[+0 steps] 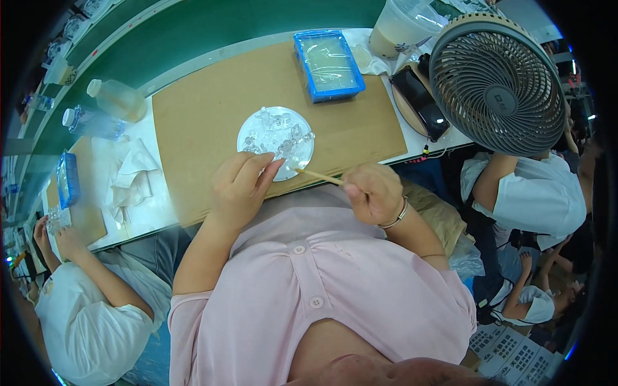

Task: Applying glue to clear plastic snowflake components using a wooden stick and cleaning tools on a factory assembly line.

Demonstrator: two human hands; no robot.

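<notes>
A round white plate [299, 168] bears several small clear pieces [277, 134], too small to name. My left hand [243, 185] is at the plate's near left edge, thumb and fingertips pinched together; whatever they hold is too small to make out. In my right hand [373, 194] is a thin wooden stick [318, 175], gripped between thumb and curled fingers. Its tip points left, over the near right rim of the plate and close to my left fingertips.
Brown cardboard [199, 122] covers the table. Beyond the plate sits a blue-rimmed box [329, 67] under clear film. A fan [499, 87], dark case [418, 103] and plastic tub [402, 29] stand right; bottles [116, 100] and white cloth [133, 174] lie left. Co-workers sit on both sides.
</notes>
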